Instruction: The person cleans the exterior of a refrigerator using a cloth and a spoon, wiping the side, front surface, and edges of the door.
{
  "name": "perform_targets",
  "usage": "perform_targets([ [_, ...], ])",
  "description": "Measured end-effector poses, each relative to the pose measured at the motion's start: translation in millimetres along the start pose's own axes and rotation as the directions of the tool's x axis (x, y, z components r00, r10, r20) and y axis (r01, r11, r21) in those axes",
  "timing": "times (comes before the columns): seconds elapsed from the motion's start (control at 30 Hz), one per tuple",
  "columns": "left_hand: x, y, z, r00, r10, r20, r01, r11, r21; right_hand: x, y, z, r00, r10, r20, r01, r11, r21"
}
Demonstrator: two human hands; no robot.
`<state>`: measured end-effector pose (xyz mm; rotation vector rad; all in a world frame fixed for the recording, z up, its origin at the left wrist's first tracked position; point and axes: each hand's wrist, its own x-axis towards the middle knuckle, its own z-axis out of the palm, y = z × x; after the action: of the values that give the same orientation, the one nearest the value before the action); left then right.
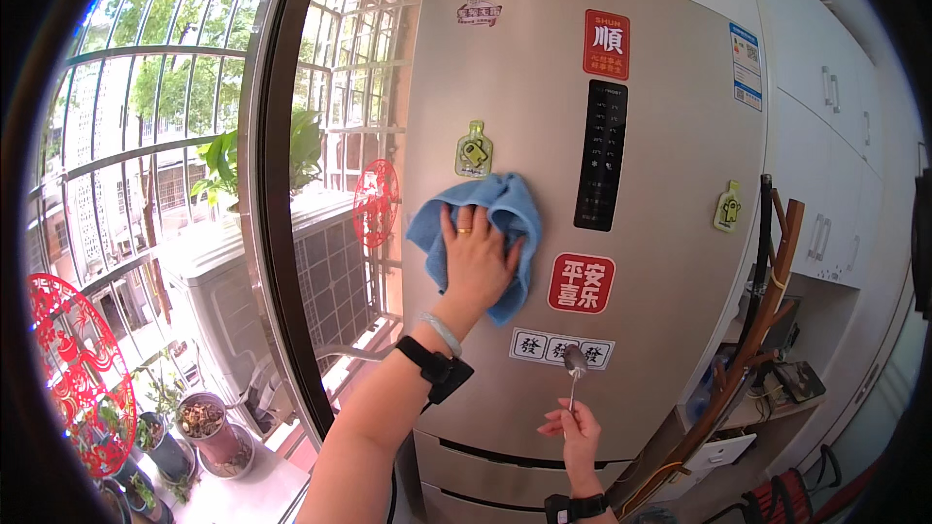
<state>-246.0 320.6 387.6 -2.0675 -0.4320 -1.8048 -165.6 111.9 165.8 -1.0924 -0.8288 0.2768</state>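
My left hand [475, 262] presses a blue cloth [518, 212] flat against the door of a beige-grey refrigerator [662, 262], fingers spread over the fabric. A ring, a pale bangle and a black strapped device are on that arm. Lower down, my right hand [579, 437] grips a metal spoon [574, 364] by its handle, bowl upward, in front of a white sticker [528, 344] with printed characters. Just above the cloth is a green bottle-shaped magnet [474, 151]. To its right are a black control panel [601, 156] and a red square sticker [581, 284].
Left of the refrigerator stands a dark-framed glass window [280, 233], with barred grilles beyond. Potted plants [204, 418] sit at lower left. A wooden stand [764, 320] leans close along the right side, before white cabinets [815, 116]. Drawers [480, 462] form the refrigerator's lower part.
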Motion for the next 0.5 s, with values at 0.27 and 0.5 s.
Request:
perform_targets([
  [0.27, 10, 5, -11, 0.987, 0.159, -0.008, -0.159, 0.983, -0.087, 0, -2, -7, 1.000, -0.020, -0.021, 0.020, 1.000, -0.015],
  [0.5, -5, -48, -14, 0.998, -0.058, -0.008, 0.058, 0.998, -0.015, 0, -2, -12, 0.999, 0.010, -0.041, -0.010, 1.000, 0.002],
])
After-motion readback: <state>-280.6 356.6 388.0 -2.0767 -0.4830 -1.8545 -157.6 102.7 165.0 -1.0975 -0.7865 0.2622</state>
